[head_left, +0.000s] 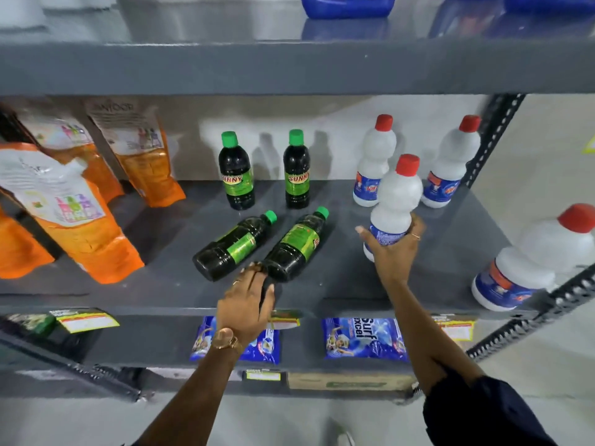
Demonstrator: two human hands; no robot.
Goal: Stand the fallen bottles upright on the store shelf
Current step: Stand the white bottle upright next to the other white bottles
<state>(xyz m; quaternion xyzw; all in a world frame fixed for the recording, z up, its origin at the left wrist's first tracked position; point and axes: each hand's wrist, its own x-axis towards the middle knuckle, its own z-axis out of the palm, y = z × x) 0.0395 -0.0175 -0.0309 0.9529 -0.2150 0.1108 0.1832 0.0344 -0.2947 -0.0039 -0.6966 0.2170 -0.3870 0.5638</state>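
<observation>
A person at a grey store shelf [322, 294] works both hands at once. Nearest, the left hand [246, 309] reaches over the shelf's front edge, fingers spread on the base of a fallen dark bottle [294, 249], not visibly closed round it; a second fallen bottle [233, 247] lies just beside. The right hand [391, 249] grasps a white red-capped bottle [394, 204] by its lower body, nearly upright. Likely next: set it down, then tip the green-capped pair onto their bases. Behind, two dark bottles [236, 175] and white ones [373, 165] stand.
</observation>
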